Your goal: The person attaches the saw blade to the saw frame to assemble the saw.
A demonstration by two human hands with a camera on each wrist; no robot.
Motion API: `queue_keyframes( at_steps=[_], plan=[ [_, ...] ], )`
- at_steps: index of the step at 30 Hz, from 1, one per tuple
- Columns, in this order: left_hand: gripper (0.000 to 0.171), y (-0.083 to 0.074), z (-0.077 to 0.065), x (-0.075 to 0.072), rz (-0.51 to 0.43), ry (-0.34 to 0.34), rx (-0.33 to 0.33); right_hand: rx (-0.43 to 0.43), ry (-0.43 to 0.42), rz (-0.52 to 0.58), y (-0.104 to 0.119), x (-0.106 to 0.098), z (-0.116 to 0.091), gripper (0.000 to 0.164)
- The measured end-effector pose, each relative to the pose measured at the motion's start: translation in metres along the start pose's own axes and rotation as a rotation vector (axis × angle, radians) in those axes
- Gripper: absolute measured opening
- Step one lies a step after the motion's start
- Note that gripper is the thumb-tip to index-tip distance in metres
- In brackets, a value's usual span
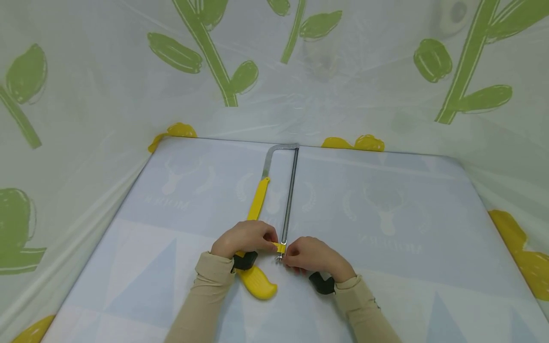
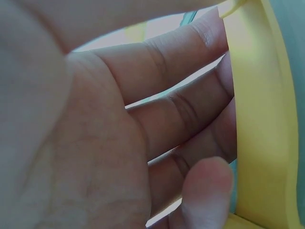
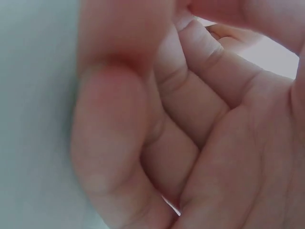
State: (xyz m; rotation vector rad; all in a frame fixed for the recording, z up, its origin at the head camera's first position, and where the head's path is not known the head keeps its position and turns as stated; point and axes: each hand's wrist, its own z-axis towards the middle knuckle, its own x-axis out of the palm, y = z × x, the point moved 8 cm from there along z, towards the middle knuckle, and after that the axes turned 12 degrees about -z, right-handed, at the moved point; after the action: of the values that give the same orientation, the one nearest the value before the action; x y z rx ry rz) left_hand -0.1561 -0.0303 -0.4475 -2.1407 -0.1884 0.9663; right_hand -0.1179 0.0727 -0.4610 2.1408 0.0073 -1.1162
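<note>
A hacksaw [image 1: 259, 200] with a yellow frame and handle lies flat on the table, its curved grey metal front pointing away. Its blade [image 1: 290, 190] runs along the right side, from the far end back to a small yellow holder near the hands. My left hand [image 1: 249, 238] lies across the yellow frame, fingertips gripping that holder; in the left wrist view its fingers pass behind the yellow frame [image 2: 262, 109]. Against the small metal wing nut [image 1: 279, 258] at the blade's near end, my right hand [image 1: 315, 257] has its fingertips curled. The right wrist view shows only bent fingers [image 3: 109, 129], the nut hidden.
The saw's yellow handle [image 1: 259, 283] sticks out below the left wrist, over a pale patterned tabletop [image 1: 386, 295]. A white sheet [image 1: 343, 95] printed with green leaves rises behind the table and along its sides. Black wrist bands [image 1: 321, 283] sit by both sleeves.
</note>
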Motion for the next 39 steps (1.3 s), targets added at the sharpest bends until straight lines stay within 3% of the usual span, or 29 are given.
queue_keyframes(
  at_steps=[9,18,33,39],
  plan=[
    [0.006,0.0001,-0.0004,0.0,-0.007,-0.005,0.008,-0.045,0.053,0.084,0.0027,0.0034,-0.0012,0.019],
    [0.006,-0.0018,-0.0009,-0.0006,-0.006,-0.006,0.005,0.015,0.013,0.084,0.0007,0.0041,0.0,0.039],
    [0.005,-0.0009,-0.0013,0.0002,-0.008,-0.006,-0.001,0.01,0.056,0.109,0.0012,0.0042,-0.0024,0.024],
    [0.005,-0.0017,-0.0024,-0.0009,-0.013,-0.008,0.004,-0.003,0.028,0.094,-0.0002,0.0027,-0.0002,0.02]
  ],
)
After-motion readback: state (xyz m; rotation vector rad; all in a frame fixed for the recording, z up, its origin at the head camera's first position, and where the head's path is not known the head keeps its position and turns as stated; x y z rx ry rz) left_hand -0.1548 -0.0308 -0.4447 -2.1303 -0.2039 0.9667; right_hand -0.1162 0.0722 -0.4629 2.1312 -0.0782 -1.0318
